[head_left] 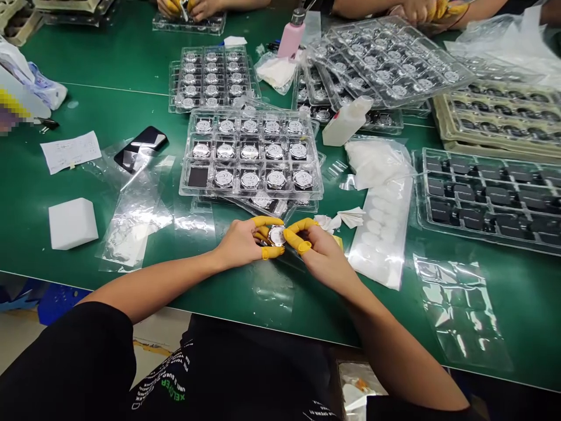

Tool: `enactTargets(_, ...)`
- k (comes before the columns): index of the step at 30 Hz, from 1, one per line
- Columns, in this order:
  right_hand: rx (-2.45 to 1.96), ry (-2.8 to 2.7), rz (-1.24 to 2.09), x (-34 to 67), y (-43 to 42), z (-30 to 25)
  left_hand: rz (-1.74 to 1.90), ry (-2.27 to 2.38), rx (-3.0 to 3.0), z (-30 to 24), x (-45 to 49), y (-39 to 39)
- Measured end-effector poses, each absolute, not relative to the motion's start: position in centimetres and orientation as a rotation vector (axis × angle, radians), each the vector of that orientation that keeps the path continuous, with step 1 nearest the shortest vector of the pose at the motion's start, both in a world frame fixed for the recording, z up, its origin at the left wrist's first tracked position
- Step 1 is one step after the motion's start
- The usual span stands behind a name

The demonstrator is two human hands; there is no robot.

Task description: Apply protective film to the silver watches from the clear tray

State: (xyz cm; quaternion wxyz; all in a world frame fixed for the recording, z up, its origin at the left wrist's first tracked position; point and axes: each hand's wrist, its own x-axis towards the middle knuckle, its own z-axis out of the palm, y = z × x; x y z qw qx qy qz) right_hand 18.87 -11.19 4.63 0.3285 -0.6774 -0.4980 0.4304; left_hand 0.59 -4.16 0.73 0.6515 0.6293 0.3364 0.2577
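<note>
watch [277,235] in hand: gripped its rim with curled fingers of the left hand [241,242], set thumb and forefinger of the right hand [324,252] at its edge; could not tell whether pinching or only touching; held it over the table [319,305], before the tray [198,177]; probably called for firm left support, light right touch, cots [294,241] off the face

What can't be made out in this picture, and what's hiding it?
Head view: round metal piece, rim partly covered by the left hand and right hand.
Head view: paper slip, writing too small to read.
Head view: tray of black parts, far end cut off by the picture's right edge.
</note>
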Motion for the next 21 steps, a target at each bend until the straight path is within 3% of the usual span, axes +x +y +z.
enactTargets(21, -1.724, -1.294, 1.048, 19.29, -11.14, 4.29, 0.58, 0.79, 1.413, 1.46, 0.7, -4.29)
